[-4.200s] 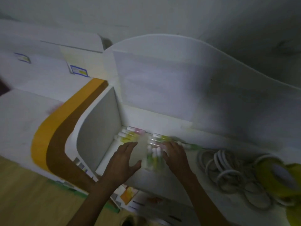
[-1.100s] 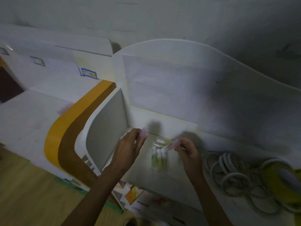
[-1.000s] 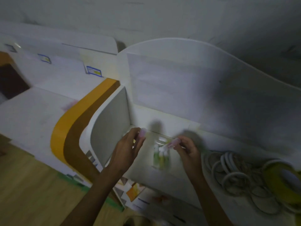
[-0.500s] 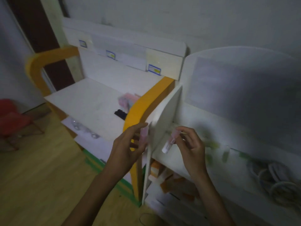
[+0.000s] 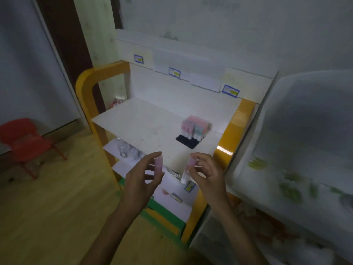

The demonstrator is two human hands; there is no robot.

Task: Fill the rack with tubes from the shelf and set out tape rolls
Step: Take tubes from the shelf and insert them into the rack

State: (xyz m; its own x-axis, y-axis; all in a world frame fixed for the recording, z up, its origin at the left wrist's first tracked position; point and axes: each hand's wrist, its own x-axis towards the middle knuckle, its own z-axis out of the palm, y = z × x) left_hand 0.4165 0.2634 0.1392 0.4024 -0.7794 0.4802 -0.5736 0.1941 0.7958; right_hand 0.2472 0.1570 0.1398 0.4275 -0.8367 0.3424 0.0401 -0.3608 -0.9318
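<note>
Pink tubes, pinched by left hand (image 5: 142, 179) and right hand (image 5: 207, 172) fingers, now face rack (image 5: 190, 140).

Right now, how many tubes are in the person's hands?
2: one pink tube in the left hand, one pink-capped tube in the right hand. None seems hidden.
</note>
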